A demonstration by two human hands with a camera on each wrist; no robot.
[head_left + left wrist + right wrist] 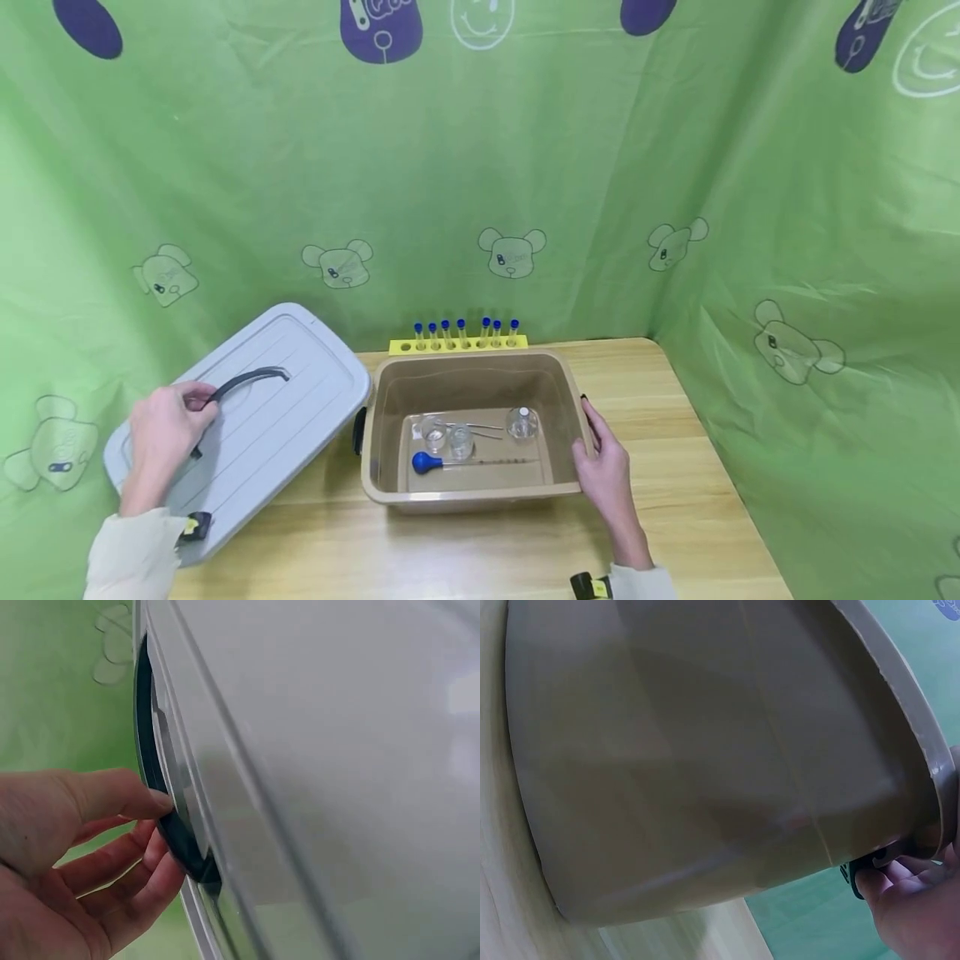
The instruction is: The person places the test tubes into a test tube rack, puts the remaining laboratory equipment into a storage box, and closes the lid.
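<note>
My left hand (168,429) pinches the dark carry handle (150,742) of a grey storage box lid (307,400). The lid is tilted, off to the left of the box. A brown plastic storage box (465,497) stands on the table, uncovered. At its right end my right hand (606,467) grips the rim, fingers curled by the black latch (855,879). Inside lie a dropper with a blue bulb (426,462), two small glass vessels, left (433,435) and right (461,443), tweezers-like metal (483,430) and a round glass bottle with a white top (522,424).
Behind the box a yellow rack (397,347) holds several blue-capped tubes (446,335). Green printed curtains (570,167) enclose the wooden table (675,517) at the back and sides. Another black latch (359,431) hangs on the box's left end.
</note>
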